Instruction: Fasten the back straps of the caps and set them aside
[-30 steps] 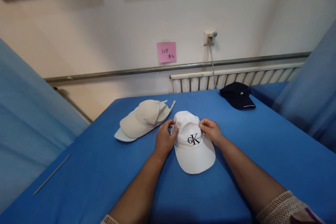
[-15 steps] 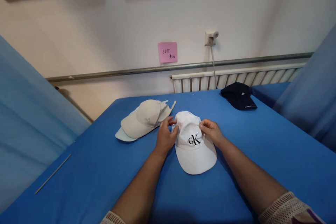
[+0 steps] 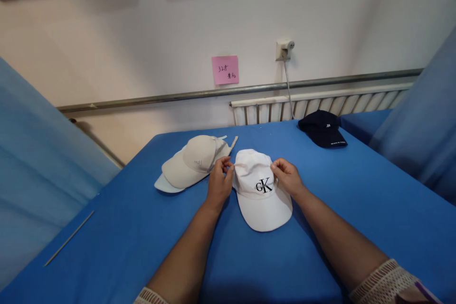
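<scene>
A white baseball cap [image 3: 261,211] with black letters on its front lies on the blue cover, its brim pointing toward me. My left hand [image 3: 220,183] pinches the left side of its crown between thumb and fingers. On the other side, my right hand [image 3: 289,178] has thumb and fingertips closed on the crown's edge. Just left of my left hand lies a beige cap [image 3: 194,161], stacked over a pale cap [image 3: 167,186] whose brim shows underneath. The strap end of the stack sticks out behind.
A black cap [image 3: 322,128] sits at the far right of the blue-covered table [image 3: 149,242]. Along the left edge lies a thin stick [image 3: 69,238]. Blue curtains [image 3: 39,166] hang on both sides. Behind stand a radiator [image 3: 263,113], a metal rail [image 3: 171,98] and a plugged socket [image 3: 284,51].
My left hand has shifted slightly left and its spread fingers have closed at the white cap's side. The white cap's crown looks pulled a little wider. My right hand keeps its pinch.
</scene>
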Motion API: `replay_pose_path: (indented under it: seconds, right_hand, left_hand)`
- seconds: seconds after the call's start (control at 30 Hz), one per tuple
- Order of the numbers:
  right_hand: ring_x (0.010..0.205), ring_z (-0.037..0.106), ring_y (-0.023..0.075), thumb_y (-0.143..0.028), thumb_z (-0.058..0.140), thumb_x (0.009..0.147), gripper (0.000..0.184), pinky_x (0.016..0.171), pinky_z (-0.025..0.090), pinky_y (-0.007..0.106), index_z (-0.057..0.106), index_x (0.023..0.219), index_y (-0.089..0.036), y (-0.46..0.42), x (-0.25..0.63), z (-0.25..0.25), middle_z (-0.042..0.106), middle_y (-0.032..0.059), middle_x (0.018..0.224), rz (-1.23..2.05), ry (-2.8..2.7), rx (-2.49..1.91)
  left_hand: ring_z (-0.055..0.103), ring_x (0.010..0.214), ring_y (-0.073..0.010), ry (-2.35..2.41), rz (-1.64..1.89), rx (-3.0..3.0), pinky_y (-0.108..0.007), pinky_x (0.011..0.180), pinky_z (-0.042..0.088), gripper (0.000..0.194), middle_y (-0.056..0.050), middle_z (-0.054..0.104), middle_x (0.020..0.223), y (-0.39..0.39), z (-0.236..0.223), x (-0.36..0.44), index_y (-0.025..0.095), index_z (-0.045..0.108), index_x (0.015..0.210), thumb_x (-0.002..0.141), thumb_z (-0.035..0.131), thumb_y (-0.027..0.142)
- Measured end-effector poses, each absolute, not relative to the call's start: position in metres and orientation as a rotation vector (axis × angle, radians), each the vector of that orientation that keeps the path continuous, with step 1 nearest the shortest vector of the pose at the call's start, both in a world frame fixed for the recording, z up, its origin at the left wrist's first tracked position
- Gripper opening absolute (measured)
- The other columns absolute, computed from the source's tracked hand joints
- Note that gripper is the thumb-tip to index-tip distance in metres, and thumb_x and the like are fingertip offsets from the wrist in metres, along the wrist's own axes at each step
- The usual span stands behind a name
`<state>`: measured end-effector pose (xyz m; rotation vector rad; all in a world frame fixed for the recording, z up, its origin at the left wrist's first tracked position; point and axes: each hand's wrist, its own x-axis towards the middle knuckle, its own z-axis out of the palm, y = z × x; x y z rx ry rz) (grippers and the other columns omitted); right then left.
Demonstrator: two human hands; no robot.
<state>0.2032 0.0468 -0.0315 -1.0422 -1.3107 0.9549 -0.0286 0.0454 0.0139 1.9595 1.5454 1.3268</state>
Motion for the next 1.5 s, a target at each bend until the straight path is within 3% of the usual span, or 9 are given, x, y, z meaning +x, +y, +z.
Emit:
replay_pose_path:
  seconds: [0.2,0.33,0.5,0.6,0.77,0.97,1.17,1.33,1.5]
  right_hand:
    - [0.064,0.051,0.0149,-0.042,0.058,0.078,0.022,0.062,0.043,0.027,0.056,0.073,-0.02,0.052,0.204,-0.029,0.057,-0.001,0.066,0.872,-1.268,-1.155]
    - [0.084,0.058,0.0198,-0.036,0.062,0.074,0.024,0.076,0.047,0.033,0.059,0.092,-0.021,0.036,0.214,-0.027,0.064,0.0047,0.091,0.716,-0.874,-1.321]
    - [0.097,0.062,0.0226,-0.025,0.074,0.068,0.03,0.073,0.052,0.03,0.065,0.096,-0.024,-0.038,0.236,-0.032,0.065,0.008,0.111,1.063,-0.724,-1.296]
    - [0.091,0.068,0.0238,-0.022,0.078,0.067,0.037,0.068,0.055,0.033,0.064,0.101,-0.024,-0.08,0.244,-0.026,0.062,0.011,0.123,1.412,-0.66,-1.287]
    - [0.09,0.071,0.0263,-0.021,0.076,0.071,0.033,0.065,0.058,0.033,0.062,0.101,-0.018,-0.099,0.236,-0.004,0.068,0.0138,0.11,1.648,-0.418,-1.208]
    - [0.079,0.07,0.0155,-0.007,0.065,0.077,0.009,0.065,0.056,0.021,0.064,0.084,-0.013,-0.084,0.222,-0.006,0.072,0.012,0.091,1.791,-0.162,-0.979]
    - [0.064,0.068,0.0136,-0.016,0.067,0.077,0.009,0.053,0.052,0.02,0.068,0.086,-0.015,-0.109,0.211,-0.002,0.073,0.0106,0.085,2.062,-0.229,-1.011]
    - [0.091,0.069,0.0225,-0.026,0.073,0.073,0.024,0.071,0.054,0.028,0.065,0.093,-0.016,-0.134,0.198,0.0,0.072,0.0136,0.102,1.946,-0.235,-1.076]
    - [0.094,0.067,0.0205,-0.027,0.077,0.07,0.029,0.086,0.051,0.031,0.064,0.092,-0.015,-0.111,0.192,-0.012,0.072,0.01,0.098,1.775,-0.224,-1.029]
  left_hand:
    - [0.058,0.077,-0.0152,1.507,1.297,1.934,-0.031,0.077,0.048,0.03,-0.004,0.062,0.091,0.044,0.01,-0.029,0.017,0.052,0.114,0.086,0.051,0.026]
    - [0.059,0.078,-0.0157,1.518,1.311,1.917,-0.032,0.077,0.048,0.029,-0.004,0.063,0.091,0.043,0.008,-0.03,0.017,0.052,0.114,0.087,0.05,0.027]
    - [0.06,0.078,-0.0165,1.523,1.333,1.906,-0.033,0.077,0.049,0.03,-0.005,0.063,0.091,0.04,0.009,-0.029,0.017,0.052,0.114,0.086,0.051,0.027]
    - [0.06,0.079,-0.0165,1.501,1.349,1.894,-0.032,0.078,0.049,0.03,-0.005,0.063,0.091,0.038,0.009,-0.027,0.017,0.052,0.114,0.086,0.051,0.027]
    - [0.06,0.08,-0.0167,1.512,1.363,1.884,-0.032,0.077,0.049,0.03,-0.005,0.063,0.091,0.034,0.011,-0.024,0.017,0.053,0.113,0.085,0.052,0.029]
    - [0.06,0.078,-0.0163,1.513,1.37,1.876,-0.031,0.075,0.049,0.029,-0.005,0.063,0.091,0.03,0.014,-0.024,0.017,0.054,0.112,0.085,0.052,0.028]
    - [0.061,0.078,-0.0167,1.515,1.365,1.889,-0.032,0.077,0.05,0.03,-0.005,0.064,0.091,0.032,0.013,-0.026,0.016,0.054,0.112,0.084,0.052,0.027]
    - [0.061,0.077,-0.0163,1.509,1.362,1.885,-0.032,0.077,0.05,0.029,-0.005,0.065,0.09,0.034,0.013,-0.026,0.016,0.055,0.111,0.084,0.052,0.026]
    - [0.062,0.08,-0.0172,1.521,1.365,1.905,-0.033,0.078,0.05,0.028,-0.007,0.065,0.095,0.033,0.012,-0.025,0.016,0.056,0.111,0.085,0.052,0.027]
